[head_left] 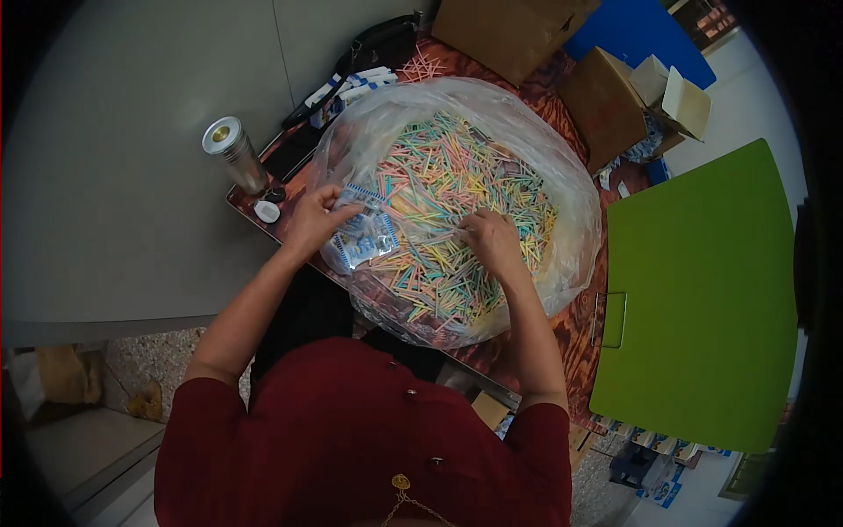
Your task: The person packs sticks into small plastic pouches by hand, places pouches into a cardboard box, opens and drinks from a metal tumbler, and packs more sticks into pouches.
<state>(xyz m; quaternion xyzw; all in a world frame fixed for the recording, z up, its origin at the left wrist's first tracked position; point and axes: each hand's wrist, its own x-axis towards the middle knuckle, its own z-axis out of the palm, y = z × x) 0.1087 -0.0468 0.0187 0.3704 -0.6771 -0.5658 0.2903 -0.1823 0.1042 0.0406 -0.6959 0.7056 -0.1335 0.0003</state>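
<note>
A large clear plastic bag (571,263), its mouth rolled wide, holds a heap of thin pastel sticks (457,167) in pink, yellow, green and blue. At the heap's left side, my left hand (318,220) grips a small printed plastic packet (364,235) by its upper left part, thumb on top. The packet is clear with blue and white print and striped edges. My right hand (492,241) is over the middle of the heap with its fingers pinched together. What lies between those fingertips is too small to make out among the sticks.
A metal tin (235,154) and a small white round-ended object (267,212) stand at the table's left corner. Behind the bag are a black bag (384,39), loose pink sticks (421,67) and cardboard boxes (606,105). A green chair back (702,299) rises on the right.
</note>
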